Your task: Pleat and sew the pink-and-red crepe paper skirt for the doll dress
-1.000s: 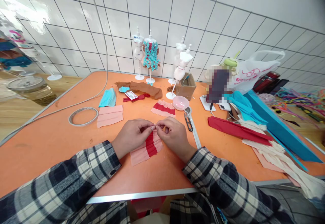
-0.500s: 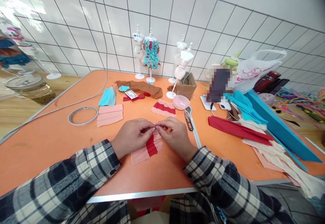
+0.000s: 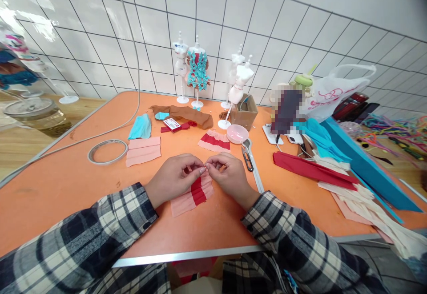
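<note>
A gathered pink fabric piece with a red band (image 3: 198, 191) hangs below my hands, its lower end near the orange tabletop. My left hand (image 3: 175, 176) is closed in a pinch at the fabric's upper edge. Facing it, my right hand (image 3: 230, 176) is pinched at the same edge, fingertips almost touching the left ones. Whether a needle or thread is between the fingertips is too small to make out. Just beyond lies a similar pink and red gathered piece (image 3: 214, 141). To the left is a flat pink fabric piece (image 3: 143, 151).
Thread snips (image 3: 247, 159) and a metal ruler (image 3: 256, 180) lie right of my hands, below a pink bowl (image 3: 237, 134). A tape roll (image 3: 107, 152) sits left. Small dress forms (image 3: 197, 69) stand behind; red fabric (image 3: 313, 171) and a blue box (image 3: 370, 169) are at right.
My fingertips have drawn very slightly apart at the fabric's upper edge. Both hands keep their pinch, and the view has shifted a little.
</note>
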`<state>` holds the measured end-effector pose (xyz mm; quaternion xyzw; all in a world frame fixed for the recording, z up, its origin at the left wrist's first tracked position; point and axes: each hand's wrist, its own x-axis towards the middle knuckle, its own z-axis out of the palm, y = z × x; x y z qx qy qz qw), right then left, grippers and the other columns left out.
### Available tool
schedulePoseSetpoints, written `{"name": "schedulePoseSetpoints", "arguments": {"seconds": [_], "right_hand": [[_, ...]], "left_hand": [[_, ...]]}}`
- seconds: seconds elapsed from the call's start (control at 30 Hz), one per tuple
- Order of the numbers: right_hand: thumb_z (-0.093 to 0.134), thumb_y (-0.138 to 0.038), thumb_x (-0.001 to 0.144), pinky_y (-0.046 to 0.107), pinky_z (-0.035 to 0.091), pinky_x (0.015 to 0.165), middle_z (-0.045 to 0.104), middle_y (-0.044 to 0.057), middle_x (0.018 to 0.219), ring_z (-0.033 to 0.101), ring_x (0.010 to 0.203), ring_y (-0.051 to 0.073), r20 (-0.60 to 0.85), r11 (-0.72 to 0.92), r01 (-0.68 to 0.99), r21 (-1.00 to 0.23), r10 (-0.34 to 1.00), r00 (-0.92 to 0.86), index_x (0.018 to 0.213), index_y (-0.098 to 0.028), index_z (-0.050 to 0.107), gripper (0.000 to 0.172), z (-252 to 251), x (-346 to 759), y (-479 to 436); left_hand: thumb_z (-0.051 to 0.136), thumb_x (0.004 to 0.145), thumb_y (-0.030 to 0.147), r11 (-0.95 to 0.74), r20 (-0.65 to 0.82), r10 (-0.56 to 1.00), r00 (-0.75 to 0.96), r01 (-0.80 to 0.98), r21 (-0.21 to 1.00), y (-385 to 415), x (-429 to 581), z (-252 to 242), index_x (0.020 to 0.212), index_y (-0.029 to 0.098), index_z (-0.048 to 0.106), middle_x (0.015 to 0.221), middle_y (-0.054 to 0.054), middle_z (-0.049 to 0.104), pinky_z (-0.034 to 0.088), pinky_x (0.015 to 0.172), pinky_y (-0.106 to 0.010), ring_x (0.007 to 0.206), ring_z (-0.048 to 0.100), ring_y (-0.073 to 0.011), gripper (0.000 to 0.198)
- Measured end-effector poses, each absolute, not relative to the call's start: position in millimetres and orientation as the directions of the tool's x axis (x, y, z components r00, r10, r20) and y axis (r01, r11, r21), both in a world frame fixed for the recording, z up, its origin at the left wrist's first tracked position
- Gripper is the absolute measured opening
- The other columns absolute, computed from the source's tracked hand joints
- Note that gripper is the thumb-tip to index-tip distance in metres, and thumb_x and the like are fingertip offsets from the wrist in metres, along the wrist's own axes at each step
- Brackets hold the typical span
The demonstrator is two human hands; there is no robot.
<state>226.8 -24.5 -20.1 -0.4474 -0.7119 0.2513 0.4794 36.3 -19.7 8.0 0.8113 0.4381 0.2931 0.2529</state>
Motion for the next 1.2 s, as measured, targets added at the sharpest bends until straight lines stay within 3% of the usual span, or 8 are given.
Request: {"name": "schedulePoseSetpoints", "arguments": {"seconds": [0.17,0.53,0.77,0.97,1.03,1.1,1.17,1.2], "right_hand": [[0.066,-0.023,0.084,0.026,0.049,0.062,0.067,0.003,0.072,0.060,0.065,0.014,0.439,0.460,0.398,-0.794,0.886,-0.148,0.077,-0.019,0.073,0.011,-19.4,226.7,-26.1],[0.066,-0.020,0.082,0.026,0.047,0.061,0.065,0.002,0.070,0.057,0.063,0.014,0.456,0.466,0.428,-0.774,0.880,-0.134,0.076,-0.019,0.073,0.009,-18.1,222.2,-29.5],[0.065,-0.024,0.075,0.024,0.041,0.053,0.059,-0.001,0.069,0.048,0.056,0.010,0.267,0.283,0.255,-0.925,0.959,-0.096,0.075,-0.018,0.066,0.006,-15.2,220.6,-26.7],[0.062,-0.031,0.079,0.022,0.031,0.045,0.047,-0.007,0.058,0.039,0.048,0.008,0.156,0.162,0.091,-0.983,0.985,-0.069,0.077,-0.021,0.057,0.011,-14.7,226.7,-23.4],[0.063,-0.033,0.080,0.020,0.033,0.042,0.052,-0.006,0.059,0.044,0.045,0.008,0.130,0.132,0.050,-0.990,0.990,-0.052,0.079,-0.021,0.055,0.014,-11.6,233.8,-16.3],[0.065,-0.037,0.080,0.019,0.039,0.041,0.067,-0.001,0.075,0.056,0.049,0.009,0.129,0.129,0.007,-0.992,0.992,-0.006,0.081,-0.021,0.054,0.019,-5.2,245.2,-2.5],[0.068,-0.039,0.078,0.019,0.044,0.042,0.074,0.004,0.094,0.063,0.053,0.010,0.184,0.186,-0.018,-0.982,0.980,0.078,0.082,-0.021,0.053,0.024,4.2,261.2,18.7],[0.068,-0.040,0.079,0.019,0.046,0.042,0.074,0.004,0.093,0.063,0.053,0.010,0.227,0.232,-0.019,-0.973,0.963,0.143,0.085,-0.021,0.054,0.025,9.4,270.4,31.6]], "left_hand": [[0.055,0.092,0.037,-0.503,0.271,0.853,0.446,0.568,0.651,-19.2,35.2,7.1,0.083,0.019,0.075,0.081,-0.005,0.077,0.049,0.070,-0.029,0.074,0.068,-0.0183,0.029],[0.057,0.085,0.027,-0.514,0.320,0.854,0.409,0.572,0.639,-19.8,36.6,1.9,0.075,0.018,0.074,0.073,-0.002,0.075,0.047,0.063,-0.025,0.065,0.066,-0.0151,0.021],[0.058,0.085,0.027,-0.501,0.333,0.859,0.390,0.501,0.706,-20.2,38.8,5.4,0.076,0.017,0.075,0.073,-0.002,0.076,0.049,0.063,-0.023,0.065,0.068,-0.0145,0.022],[0.059,0.085,0.025,-0.512,0.363,0.853,0.375,0.463,0.724,-22.8,35.7,12.8,0.074,0.018,0.073,0.074,-0.003,0.077,0.052,0.066,-0.024,0.068,0.070,-0.0155,0.020],[0.059,0.086,0.026,-0.518,0.375,0.851,0.368,0.466,0.717,-22.0,33.6,12.0,0.074,0.018,0.072,0.075,-0.002,0.077,0.053,0.067,-0.025,0.069,0.070,-0.0160,0.020],[0.058,0.086,0.025,-0.525,0.386,0.847,0.365,0.468,0.711,-20.2,31.9,9.9,0.073,0.019,0.072,0.074,-0.002,0.077,0.053,0.066,-0.025,0.068,0.070,-0.0161,0.020],[0.057,0.087,0.024,-0.533,0.398,0.843,0.361,0.464,0.707,-18.3,30.7,7.4,0.073,0.019,0.071,0.074,-0.002,0.077,0.054,0.066,-0.025,0.068,0.070,-0.0160,0.020],[0.057,0.087,0.023,-0.540,0.408,0.839,0.360,0.462,0.703,-17.5,30.4,6.4,0.074,0.019,0.071,0.075,-0.002,0.077,0.054,0.065,-0.025,0.068,0.070,-0.0159,0.020]]}}
